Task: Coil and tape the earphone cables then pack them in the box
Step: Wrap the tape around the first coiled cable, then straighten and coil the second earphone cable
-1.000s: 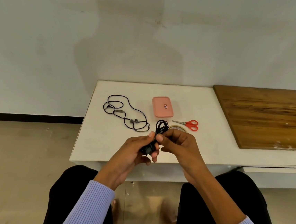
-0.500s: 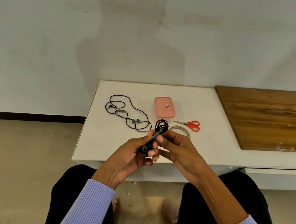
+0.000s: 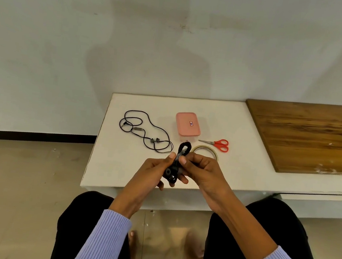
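A coiled black earphone cable (image 3: 183, 151) stands upright above the white table's (image 3: 120, 166) near edge, its loop end poking up and an earbud showing at the bottom. My left hand (image 3: 151, 174) grips the bundle from the left. My right hand (image 3: 200, 169) pinches its middle from the right, thumb beside my left thumb. A second black earphone (image 3: 145, 131) lies loose and uncoiled on the table's left. The pink box (image 3: 187, 124) sits shut behind the bundle. A clear tape roll (image 3: 207, 150) lies partly hidden behind my right hand.
Red-handled scissors (image 3: 218, 144) lie right of the box. A wooden board (image 3: 311, 134) covers the table's right side. My knees sit below the table's front edge, over a tiled floor. A white wall stands behind.
The bundle has tilted more upright between my hands, with the earbud end now showing below my thumbs. The camera has shifted slightly; the objects on the table lie as before.
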